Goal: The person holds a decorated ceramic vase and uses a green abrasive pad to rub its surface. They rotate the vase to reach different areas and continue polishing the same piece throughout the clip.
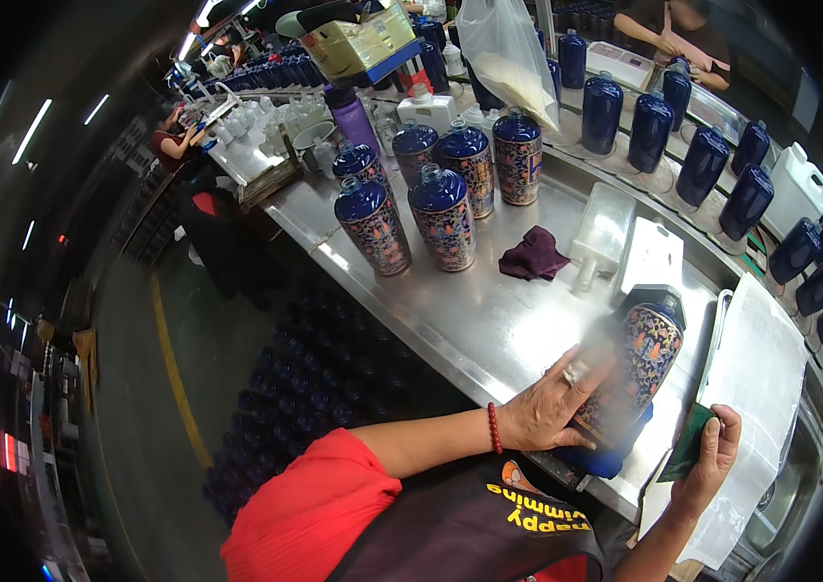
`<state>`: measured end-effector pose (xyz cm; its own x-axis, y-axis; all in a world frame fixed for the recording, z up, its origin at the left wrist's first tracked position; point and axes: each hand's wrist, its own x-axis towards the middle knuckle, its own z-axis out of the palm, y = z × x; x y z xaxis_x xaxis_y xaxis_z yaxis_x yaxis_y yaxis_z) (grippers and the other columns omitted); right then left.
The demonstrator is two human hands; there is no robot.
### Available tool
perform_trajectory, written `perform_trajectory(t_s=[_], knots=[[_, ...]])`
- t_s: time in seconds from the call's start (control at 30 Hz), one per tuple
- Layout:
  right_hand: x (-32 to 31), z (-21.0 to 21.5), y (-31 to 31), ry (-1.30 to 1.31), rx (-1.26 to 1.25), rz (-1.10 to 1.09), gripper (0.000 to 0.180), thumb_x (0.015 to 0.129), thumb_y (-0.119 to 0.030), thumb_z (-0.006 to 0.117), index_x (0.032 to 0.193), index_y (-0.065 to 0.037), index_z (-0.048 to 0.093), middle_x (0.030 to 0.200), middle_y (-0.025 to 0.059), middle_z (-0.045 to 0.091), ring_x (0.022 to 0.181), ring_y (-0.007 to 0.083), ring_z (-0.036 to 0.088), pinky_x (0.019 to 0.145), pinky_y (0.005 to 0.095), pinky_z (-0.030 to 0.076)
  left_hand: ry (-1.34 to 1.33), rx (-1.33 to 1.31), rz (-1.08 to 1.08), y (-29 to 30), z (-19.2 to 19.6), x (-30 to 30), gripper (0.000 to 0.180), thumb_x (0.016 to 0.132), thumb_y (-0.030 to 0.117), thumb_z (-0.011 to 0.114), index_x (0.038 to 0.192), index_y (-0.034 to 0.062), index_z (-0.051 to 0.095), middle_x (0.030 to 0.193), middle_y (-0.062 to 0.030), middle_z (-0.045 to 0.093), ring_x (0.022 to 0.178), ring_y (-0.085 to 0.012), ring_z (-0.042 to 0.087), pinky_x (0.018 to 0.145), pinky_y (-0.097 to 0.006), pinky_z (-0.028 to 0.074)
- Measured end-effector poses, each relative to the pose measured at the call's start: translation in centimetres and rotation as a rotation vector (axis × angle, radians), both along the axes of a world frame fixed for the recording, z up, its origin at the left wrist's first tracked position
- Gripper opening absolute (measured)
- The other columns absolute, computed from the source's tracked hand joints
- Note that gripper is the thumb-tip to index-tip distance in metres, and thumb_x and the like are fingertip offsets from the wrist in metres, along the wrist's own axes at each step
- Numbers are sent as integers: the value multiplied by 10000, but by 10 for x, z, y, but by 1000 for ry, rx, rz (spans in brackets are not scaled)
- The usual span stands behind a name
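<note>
A dark blue bottle (652,351) with an orange and gold floral pattern rests tilted at the table's near side. My left hand (557,403) holds it, fingers against its left side. A blurry patch hides the contact of the fingertips. Under the bottle's lower end lies a blue cloth (615,458). In my right hand (711,461), a flat dark green piece like a scraper (688,444) is gripped between thumb and fingers, apart from the bottle. Several matching patterned bottles (443,221) stand upright farther left on the metal table (411,310).
A crumpled maroon cloth (534,254) and two white plastic containers (601,228) lie beyond my left hand. White sheets (756,378) cover the right side. Plain blue bottles (649,131) line a conveyor behind. A purple bottle (351,118) and a plastic bag (509,58) are at the back. Another person (678,39) works across.
</note>
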<state>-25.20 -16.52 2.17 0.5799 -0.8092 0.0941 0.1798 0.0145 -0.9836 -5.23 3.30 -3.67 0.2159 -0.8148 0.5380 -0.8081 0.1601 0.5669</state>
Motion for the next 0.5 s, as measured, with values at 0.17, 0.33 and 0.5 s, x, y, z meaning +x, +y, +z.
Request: perform_trajectory(t_s=[0.17, 0.33, 0.5], knots=[[4, 28, -12, 276, -238, 1, 223, 936, -101, 642, 1140, -32, 587, 969, 17, 573, 854, 84, 554, 738, 233, 471, -69, 27, 42, 2, 0, 3, 1206, 840, 559, 766, 1632, -40, 81, 1576, -296, 369, 1449, -466, 392, 1279, -547, 151], [21, 52, -25, 331, -394, 162, 268, 902, -179, 733, 1101, -13, 664, 998, 47, 667, 914, 128, 625, 816, 281, 512, 300, 31, -70, 5, 14, 13, 1012, 963, 555, 673, 1603, -80, 214, 1580, -298, 378, 1477, -419, 378, 1245, -489, 230], [56, 65, -44, 298, -615, 379, 339, 930, -254, 766, 1188, -47, 693, 1019, 44, 694, 928, 136, 658, 828, 279, 528, 558, -90, 24, -23, 32, 21, 551, 1017, 251, 663, 1444, -53, 495, 1405, -193, 579, 1301, -264, 556, 1118, -376, 410]])
